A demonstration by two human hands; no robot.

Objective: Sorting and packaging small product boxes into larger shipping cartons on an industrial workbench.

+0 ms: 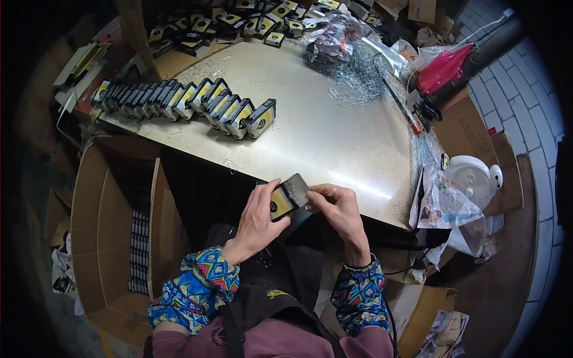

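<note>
Just off the table's front edge, my left hand (260,210) grips a small flat box (282,204), black and yellow with a grey end. The fingers wrap its left side. My right hand (338,207) pinches at the box's right end, thumb and forefinger together; whether it holds the box itself or something small there is hidden. Beyond them, a slanted row of similar black-and-yellow boxes (242,117) stands on edge across the pale metal table (310,143). A few bent wire pieces (233,164) lie near the table's front edge.
A heap of loose boxes (230,21) covers the back of the table. Beside it sits a tangled pile of metal wire pieces (358,74). An open cardboard carton (104,238) with stacked boxes stands at my left. A white fan (468,182) and plastic bags are at the right.
</note>
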